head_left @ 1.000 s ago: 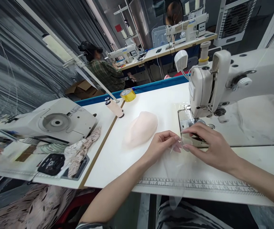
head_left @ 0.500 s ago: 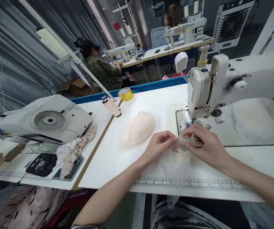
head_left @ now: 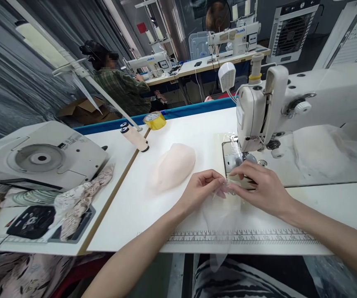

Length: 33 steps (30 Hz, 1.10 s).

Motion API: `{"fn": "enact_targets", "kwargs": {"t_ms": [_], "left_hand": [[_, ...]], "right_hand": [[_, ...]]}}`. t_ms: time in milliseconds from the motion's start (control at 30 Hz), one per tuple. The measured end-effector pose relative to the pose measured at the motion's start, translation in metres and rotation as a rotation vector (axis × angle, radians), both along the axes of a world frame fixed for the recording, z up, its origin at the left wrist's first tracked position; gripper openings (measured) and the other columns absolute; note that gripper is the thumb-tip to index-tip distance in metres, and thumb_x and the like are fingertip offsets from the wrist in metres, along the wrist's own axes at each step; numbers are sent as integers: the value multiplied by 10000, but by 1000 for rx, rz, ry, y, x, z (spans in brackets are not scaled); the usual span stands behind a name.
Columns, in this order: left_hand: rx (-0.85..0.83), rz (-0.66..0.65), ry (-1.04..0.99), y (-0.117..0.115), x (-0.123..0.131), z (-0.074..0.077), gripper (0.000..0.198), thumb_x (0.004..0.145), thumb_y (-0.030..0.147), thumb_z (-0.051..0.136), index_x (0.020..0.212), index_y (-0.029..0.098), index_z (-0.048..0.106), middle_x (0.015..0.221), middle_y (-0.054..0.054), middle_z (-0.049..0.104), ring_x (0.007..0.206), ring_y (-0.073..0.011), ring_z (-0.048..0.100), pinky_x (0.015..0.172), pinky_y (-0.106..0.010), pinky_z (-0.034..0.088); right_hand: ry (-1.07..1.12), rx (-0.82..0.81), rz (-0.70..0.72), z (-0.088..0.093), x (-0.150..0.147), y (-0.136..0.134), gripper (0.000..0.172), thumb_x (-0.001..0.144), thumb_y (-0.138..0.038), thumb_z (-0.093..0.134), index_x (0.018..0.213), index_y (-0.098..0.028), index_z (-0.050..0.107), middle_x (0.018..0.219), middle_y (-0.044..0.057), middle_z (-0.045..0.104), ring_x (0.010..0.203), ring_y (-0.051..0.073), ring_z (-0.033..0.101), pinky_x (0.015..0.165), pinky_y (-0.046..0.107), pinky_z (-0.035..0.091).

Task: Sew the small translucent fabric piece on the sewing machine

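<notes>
1. The left hand [head_left: 201,188] and right hand [head_left: 261,188] sit close together just in front of the sewing machine [head_left: 259,107]. Each pinches the sheer fabric [head_left: 223,215], which trails over the desk [head_left: 197,132] at its front edge, across the printed ruler [head_left: 259,239].
2. Bare desk opens left of the hands, up to a pink foam cup [head_left: 172,165]. A thread spool [head_left: 134,136] and a tape roll [head_left: 154,120] stand farther back.
3. A person [head_left: 119,87] sits at another machine behind.
4. The right fingers partly hide the needle area, and the fabric's outline is hard to trace.
</notes>
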<state>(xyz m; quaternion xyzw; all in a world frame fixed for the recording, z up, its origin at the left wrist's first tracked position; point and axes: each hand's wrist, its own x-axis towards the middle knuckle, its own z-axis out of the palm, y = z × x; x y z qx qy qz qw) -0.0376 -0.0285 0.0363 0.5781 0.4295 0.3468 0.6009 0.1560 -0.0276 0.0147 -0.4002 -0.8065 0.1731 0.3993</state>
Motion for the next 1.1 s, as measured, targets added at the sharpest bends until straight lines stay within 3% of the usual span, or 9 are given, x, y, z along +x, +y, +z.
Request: {"fn": "enact_targets", "kwargs": {"t_ms": [133, 333, 600, 767, 1100], "left_hand": [[-3, -9, 14, 0, 1, 0, 228, 830, 356, 637, 782, 134, 648, 697, -36, 681, 613, -123, 631, 661, -250, 536], [3, 5, 32, -1, 1, -1, 236, 843, 367, 613, 790, 139, 634, 697, -37, 677, 617, -127, 631, 658, -253, 529], [-10, -14, -2, 0, 0, -1, 224, 836, 352, 624, 779, 135, 634, 680, -29, 671, 612, -123, 624, 655, -249, 519], [-1, -34, 18, -1, 0, 0, 228, 848, 356, 607, 799, 137, 650, 633, -25, 657, 633, -139, 628, 662, -268, 519], [-49, -68, -11, -1, 0, -3, 229, 834, 367, 631, 782, 144, 616, 668, -21, 651, 607, -118, 608, 644, -250, 471]], "right_hand": [[18, -8, 36, -1, -1, 1, 165, 892, -312, 552, 965, -196, 643, 825, 25, 598, 573, 90, 515, 454, 220, 373], [47, 7, 93, -2, 0, 3, 217, 851, -139, 491, 964, -221, 657, 883, 30, 600, 604, 96, 529, 450, 219, 383], [24, -60, 107, -2, 0, 2, 161, 874, -202, 514, 945, -206, 658, 880, 37, 588, 668, 115, 554, 488, 226, 423], [-25, 11, 109, -4, 0, 2, 160, 907, -248, 509, 972, -205, 649, 877, 36, 598, 674, 117, 573, 522, 238, 451], [-77, 113, 82, -5, 1, 4, 139, 884, -144, 491, 908, -208, 612, 871, 24, 604, 672, 113, 564, 528, 227, 419]]}}
